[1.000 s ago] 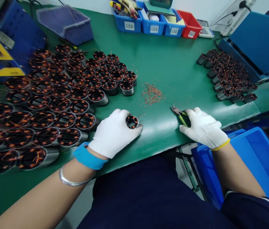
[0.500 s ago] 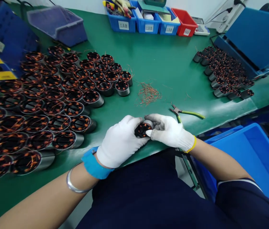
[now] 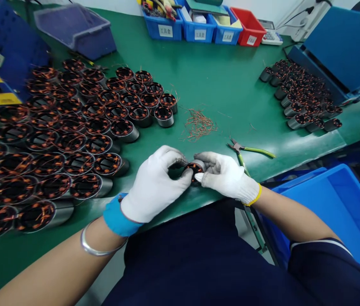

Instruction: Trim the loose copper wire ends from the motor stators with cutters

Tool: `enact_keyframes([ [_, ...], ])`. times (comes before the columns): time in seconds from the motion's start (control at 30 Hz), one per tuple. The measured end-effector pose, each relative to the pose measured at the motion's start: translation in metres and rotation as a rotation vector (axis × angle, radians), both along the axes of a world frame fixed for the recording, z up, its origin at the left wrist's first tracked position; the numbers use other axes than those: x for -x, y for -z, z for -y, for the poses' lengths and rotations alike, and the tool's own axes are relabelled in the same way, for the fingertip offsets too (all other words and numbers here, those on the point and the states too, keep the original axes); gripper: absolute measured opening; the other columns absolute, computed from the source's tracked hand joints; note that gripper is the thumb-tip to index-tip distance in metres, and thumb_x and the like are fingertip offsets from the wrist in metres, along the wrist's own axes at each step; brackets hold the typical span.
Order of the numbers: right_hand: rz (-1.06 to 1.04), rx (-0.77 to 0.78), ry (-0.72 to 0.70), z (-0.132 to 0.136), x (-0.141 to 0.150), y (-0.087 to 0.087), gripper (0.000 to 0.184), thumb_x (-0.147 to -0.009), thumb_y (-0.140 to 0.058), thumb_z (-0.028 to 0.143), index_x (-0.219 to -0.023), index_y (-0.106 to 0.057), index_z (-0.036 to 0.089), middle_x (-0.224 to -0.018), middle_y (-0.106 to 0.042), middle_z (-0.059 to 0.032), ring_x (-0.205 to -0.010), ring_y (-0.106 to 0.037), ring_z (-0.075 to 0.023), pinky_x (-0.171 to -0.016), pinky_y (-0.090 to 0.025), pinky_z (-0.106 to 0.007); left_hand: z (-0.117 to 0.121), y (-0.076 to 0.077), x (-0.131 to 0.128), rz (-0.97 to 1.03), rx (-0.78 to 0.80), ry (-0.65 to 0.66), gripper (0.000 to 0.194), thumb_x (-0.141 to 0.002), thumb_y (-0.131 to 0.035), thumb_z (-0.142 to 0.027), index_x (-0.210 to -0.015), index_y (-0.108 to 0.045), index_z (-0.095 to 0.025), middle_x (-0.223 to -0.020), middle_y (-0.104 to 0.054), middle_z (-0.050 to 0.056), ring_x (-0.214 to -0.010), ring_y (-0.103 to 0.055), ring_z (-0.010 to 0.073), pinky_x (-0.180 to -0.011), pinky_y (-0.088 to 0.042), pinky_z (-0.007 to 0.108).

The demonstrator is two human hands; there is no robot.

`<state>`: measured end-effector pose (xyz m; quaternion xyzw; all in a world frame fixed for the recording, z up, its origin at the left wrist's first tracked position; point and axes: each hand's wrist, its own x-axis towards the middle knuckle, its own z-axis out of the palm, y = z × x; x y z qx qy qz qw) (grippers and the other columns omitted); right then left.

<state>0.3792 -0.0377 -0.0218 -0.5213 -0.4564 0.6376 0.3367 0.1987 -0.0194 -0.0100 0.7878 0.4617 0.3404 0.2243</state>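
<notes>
Where left hand (image 3: 159, 180) met wound core (image 3: 194, 168) and right hand (image 3: 224, 175)

While wire-wound cylinders (image 3: 72, 141) crowded the left of the desk (image 3: 215, 76), the left hand's fingers bent to the wound core's left rim — gripping or not, I could not tell. The wound core was near the front edge. The right hand's fingers clasped it; beside them lay green-handled pliers (image 3: 238, 148) — and, farther right, a second cluster (image 3: 299, 95).

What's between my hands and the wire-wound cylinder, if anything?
Nothing visible. The left hand and right hand are both at the wire-wound cylinder; the green-handled pliers lie beyond the right hand and the copper wire scraps farther back, neither in between.
</notes>
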Motion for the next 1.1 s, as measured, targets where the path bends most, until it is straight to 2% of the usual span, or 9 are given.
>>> enact_keyframes([
  [0.17,0.15,-0.075,-0.021,0.001,-0.002,0.008,0.063,-0.071,-0.072,0.034,-0.128,-0.052,0.016,-0.104,-0.068,-0.0075,-0.084,-0.066,-0.0168,-0.08,-0.057,-0.034,0.003,0.001,-0.002,-0.045,-0.02,-0.058,0.004,-0.079,-0.06,-0.022,-0.08,-0.058,-0.018,-0.085,-0.062,0.005,-0.077,-0.061,0.0175,-0.071,-0.051,0.031],
  [0.4,0.154,-0.112,-0.021,0.002,-0.003,0.011,0.062,-0.072,-0.071,0.037,-0.128,-0.052,0.018,-0.104,-0.069,-0.0078,-0.082,-0.067,-0.0173,-0.077,-0.057,-0.036,0.008,0.001,-0.004,-0.015,-0.006,-0.045,0.005,-0.08,-0.058,-0.022,-0.077,-0.06,-0.019,-0.1,-0.067,0.005,-0.091,-0.065,0.0169,-0.083,-0.052,0.029],
  [0.5,0.109,-0.073,-0.018,0.001,-0.004,0.008,0.063,-0.069,-0.073,0.033,-0.126,-0.053,0.017,-0.104,-0.069,-0.0084,-0.082,-0.067,-0.0175,-0.073,-0.057,-0.033,0.002,0.0,0.0,0.042,0.188,-0.05,0.009,-0.073,-0.062,-0.021,-0.066,-0.058,-0.019,-0.098,-0.069,0.006,-0.091,-0.066,0.0191,-0.082,-0.053,0.03],
  [0.57,0.041,-0.025,0.009,-0.001,-0.005,0.004,0.064,-0.065,-0.073,0.03,-0.125,-0.053,0.015,-0.108,-0.068,-0.0104,-0.085,-0.067,-0.0182,-0.07,-0.056,-0.031,-0.004,0.0,0.005,0.17,0.401,-0.054,0.011,-0.07,-0.062,-0.021,-0.062,-0.055,-0.019,-0.096,-0.071,0.006,-0.084,-0.068,0.0193,-0.076,-0.055,0.031],
  [0.63,-0.007,0.007,0.036,-0.004,-0.006,0.001,0.064,-0.063,-0.073,0.028,-0.123,-0.053,0.015,-0.109,-0.068,-0.0113,-0.085,-0.066,-0.0185,-0.067,-0.055,-0.029,-0.007,0.002,0.008,0.305,0.487,-0.084,0.008,-0.069,-0.061,-0.019,-0.065,-0.054,-0.018,-0.098,-0.071,0.007,-0.08,-0.068,0.0185,-0.073,-0.056,0.031],
  [0.77,-0.022,-0.008,0.056,-0.006,-0.006,0.002,0.063,-0.061,-0.074,0.026,-0.12,-0.054,0.015,-0.107,-0.069,-0.0103,-0.089,-0.067,-0.0194,-0.074,-0.056,-0.032,-0.005,0.007,0.005,0.268,0.231,-0.025,0.017,-0.067,-0.064,-0.016,-0.084,-0.06,-0.018,-0.104,-0.067,0.007,-0.095,-0.066,0.0199,-0.088,-0.054,0.033],
  [0.87,0.011,-0.055,0.036,-0.003,-0.007,0.007,0.062,-0.064,-0.074,0.028,-0.121,-0.054,0.016,-0.107,-0.069,-0.0093,-0.095,-0.067,-0.021,-0.081,-0.057,-0.035,0.0,0.006,-0.001,0.157,0.121,0.01,0.013,-0.069,-0.063,-0.017,-0.083,-0.062,-0.018,-0.102,-0.068,0.006,-0.096,-0.065,0.02,-0.088,-0.053,0.034],
  [1.0,0.095,-0.07,0.015,0.001,-0.008,0.008,0.06,-0.067,-0.074,0.03,-0.123,-0.055,0.019,-0.104,-0.069,-0.0076,-0.092,-0.067,-0.0214,-0.08,-0.057,-0.037,0.0,0.001,-0.003,0.11,0.195,-0.035,0.004,-0.069,-0.062,-0.02,-0.072,-0.06,-0.02,-0.1,-0.07,0.005,-0.095,-0.066,0.0207,-0.088,-0.053,0.035],
  [1.1,0.053,-0.05,0.028,0.0,-0.006,0.004,0.06,-0.066,-0.073,0.029,-0.122,-0.054,0.018,-0.103,-0.069,-0.0077,-0.087,-0.067,-0.0199,-0.075,-0.057,-0.035,-0.003,0.0,0.0,0.204,0.409,-0.051,0.005,-0.067,-0.064,-0.02,-0.064,-0.06,-0.019,-0.101,-0.071,0.006,-0.094,-0.067,0.0226,-0.087,-0.054,0.036],
])
